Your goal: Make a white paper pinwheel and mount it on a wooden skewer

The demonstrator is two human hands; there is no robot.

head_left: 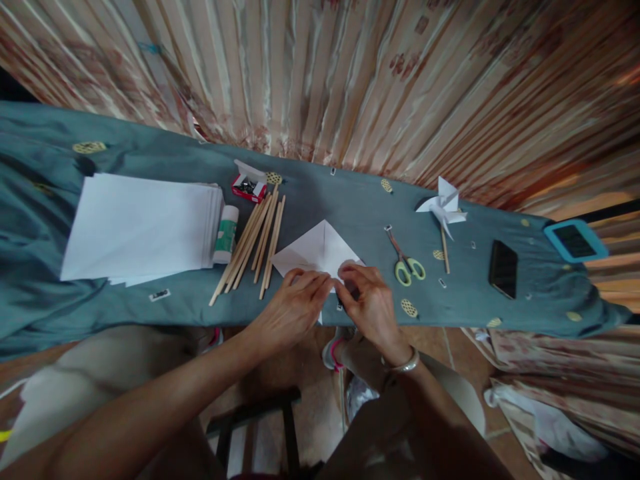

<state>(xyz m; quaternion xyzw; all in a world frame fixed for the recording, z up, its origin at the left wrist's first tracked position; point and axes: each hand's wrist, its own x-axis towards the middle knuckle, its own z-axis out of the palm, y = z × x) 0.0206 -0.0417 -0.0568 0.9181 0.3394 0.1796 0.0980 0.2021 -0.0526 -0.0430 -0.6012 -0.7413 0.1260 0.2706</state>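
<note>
A white sheet of paper [320, 243] lies turned like a diamond near the front edge of the cloth-covered table, with crease lines across it. My left hand [300, 300] grips the paper's near part, its fingers bent together. From the other side my right hand [370, 297] pinches the same near part, thumb against fingers. The fingertips of both hands almost meet and hide the near corner of the sheet. To the right lie scissors [406, 265] with light green handles, and just left of the paper are several wooden sticks [250, 243].
A stack of white paper [145, 227] lies at the left, with a glue stick [227, 235] beside it. Behind the sticks stands an open red box [249, 187] of small dark metal pieces. At right are a paper pinwheel [443, 210], a phone [503, 269] and a blue-framed device [576, 241].
</note>
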